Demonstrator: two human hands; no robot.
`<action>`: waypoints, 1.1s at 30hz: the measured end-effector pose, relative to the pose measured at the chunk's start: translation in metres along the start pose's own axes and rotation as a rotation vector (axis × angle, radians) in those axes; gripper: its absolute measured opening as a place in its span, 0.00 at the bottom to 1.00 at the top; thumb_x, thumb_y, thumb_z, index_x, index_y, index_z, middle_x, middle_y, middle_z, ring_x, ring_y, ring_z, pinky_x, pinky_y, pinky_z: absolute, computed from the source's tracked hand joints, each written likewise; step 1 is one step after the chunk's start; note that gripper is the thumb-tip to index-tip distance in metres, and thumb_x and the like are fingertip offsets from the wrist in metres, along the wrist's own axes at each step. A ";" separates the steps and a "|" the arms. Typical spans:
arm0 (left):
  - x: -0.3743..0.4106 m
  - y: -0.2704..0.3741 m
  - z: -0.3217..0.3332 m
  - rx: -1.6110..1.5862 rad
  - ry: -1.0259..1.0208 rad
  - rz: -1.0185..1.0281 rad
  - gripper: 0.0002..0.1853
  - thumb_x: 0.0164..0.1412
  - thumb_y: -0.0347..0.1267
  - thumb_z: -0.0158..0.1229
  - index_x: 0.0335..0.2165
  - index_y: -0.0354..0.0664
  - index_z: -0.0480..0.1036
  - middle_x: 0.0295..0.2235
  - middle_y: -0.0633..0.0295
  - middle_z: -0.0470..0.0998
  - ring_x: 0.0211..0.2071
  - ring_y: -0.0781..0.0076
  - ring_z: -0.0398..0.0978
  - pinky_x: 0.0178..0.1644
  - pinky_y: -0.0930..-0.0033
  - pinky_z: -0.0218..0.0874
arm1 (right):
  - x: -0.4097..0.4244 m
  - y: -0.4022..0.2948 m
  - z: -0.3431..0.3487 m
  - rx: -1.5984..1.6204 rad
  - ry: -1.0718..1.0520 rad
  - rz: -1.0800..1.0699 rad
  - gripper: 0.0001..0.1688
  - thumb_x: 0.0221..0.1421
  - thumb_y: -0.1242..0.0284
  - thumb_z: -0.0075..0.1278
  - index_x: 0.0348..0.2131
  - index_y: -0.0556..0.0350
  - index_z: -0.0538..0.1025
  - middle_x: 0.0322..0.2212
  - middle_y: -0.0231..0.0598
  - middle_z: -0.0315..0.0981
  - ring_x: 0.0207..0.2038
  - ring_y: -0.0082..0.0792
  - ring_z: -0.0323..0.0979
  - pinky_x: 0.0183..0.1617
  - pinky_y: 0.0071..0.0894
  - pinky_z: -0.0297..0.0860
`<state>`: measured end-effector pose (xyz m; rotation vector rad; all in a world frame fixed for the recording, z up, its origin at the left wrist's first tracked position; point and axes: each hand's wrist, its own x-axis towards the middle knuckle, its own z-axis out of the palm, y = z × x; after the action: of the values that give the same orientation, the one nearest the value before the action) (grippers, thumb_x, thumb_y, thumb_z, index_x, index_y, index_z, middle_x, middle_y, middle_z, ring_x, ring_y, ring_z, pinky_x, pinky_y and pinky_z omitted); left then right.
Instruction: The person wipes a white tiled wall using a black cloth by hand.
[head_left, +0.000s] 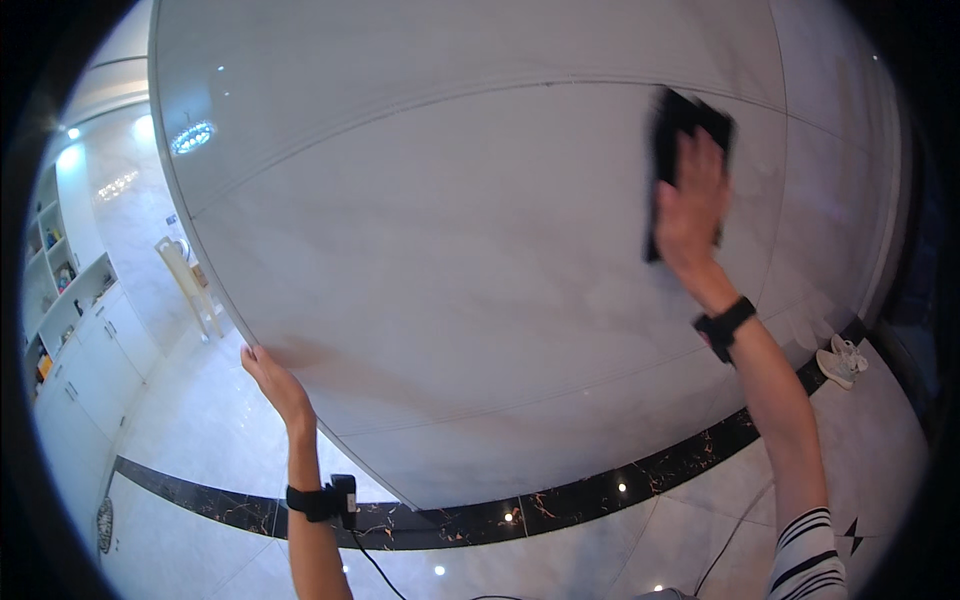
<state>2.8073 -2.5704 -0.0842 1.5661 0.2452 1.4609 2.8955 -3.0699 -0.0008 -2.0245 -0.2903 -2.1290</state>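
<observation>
A glossy pale tiled wall (465, 247) fills the middle of the view. My right hand (694, 199) presses a folded black cloth (666, 142) against its right part; hand and cloth are blurred. The fingers lie over the cloth, which sticks out above and to the left of them. Lower on the left, my left hand (277, 386) holds the wall's vertical edge (232, 319), with its fingertips at the corner. Part of that hand's grip is hidden. Each wrist carries a black strap, and the left one has a small box with a cable.
A black marble strip (555, 510) runs along the wall's foot. Pale sneakers (841, 364) stand on the floor at right. Beyond the edge are a chair (184, 281) and white cabinets (97, 352) with shelves. A thin cable (375, 566) hangs near my left arm.
</observation>
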 end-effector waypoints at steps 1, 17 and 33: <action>0.018 0.007 -0.004 -0.036 -0.052 0.028 0.29 0.66 0.45 0.33 0.54 0.31 0.55 0.51 0.51 0.62 0.52 0.60 0.59 0.57 0.65 0.48 | 0.027 -0.045 0.007 0.043 -0.006 -0.064 0.35 0.57 0.56 0.36 0.60 0.49 0.57 0.62 0.43 0.46 0.64 0.48 0.41 0.61 0.63 0.36; 0.134 0.129 -0.018 -0.271 -0.302 -0.065 0.35 0.68 0.49 0.27 0.54 0.26 0.58 0.52 0.45 0.66 0.54 0.60 0.63 0.60 0.62 0.48 | 0.105 -0.158 0.010 0.271 -0.682 -1.085 0.41 0.48 0.51 0.43 0.61 0.31 0.55 0.63 0.29 0.44 0.65 0.32 0.42 0.67 0.48 0.36; 0.326 0.332 0.020 -0.626 -0.238 -0.497 0.39 0.66 0.53 0.22 0.57 0.28 0.52 0.57 0.45 0.59 0.59 0.60 0.55 0.63 0.64 0.42 | 0.400 -0.373 0.063 0.327 -0.504 -1.119 0.40 0.51 0.56 0.43 0.61 0.43 0.54 0.64 0.34 0.41 0.66 0.38 0.35 0.66 0.58 0.30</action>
<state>2.7661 -2.5306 0.3777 1.0497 0.0212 0.8376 2.8359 -2.6950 0.3972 -2.3960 -2.0822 -1.6569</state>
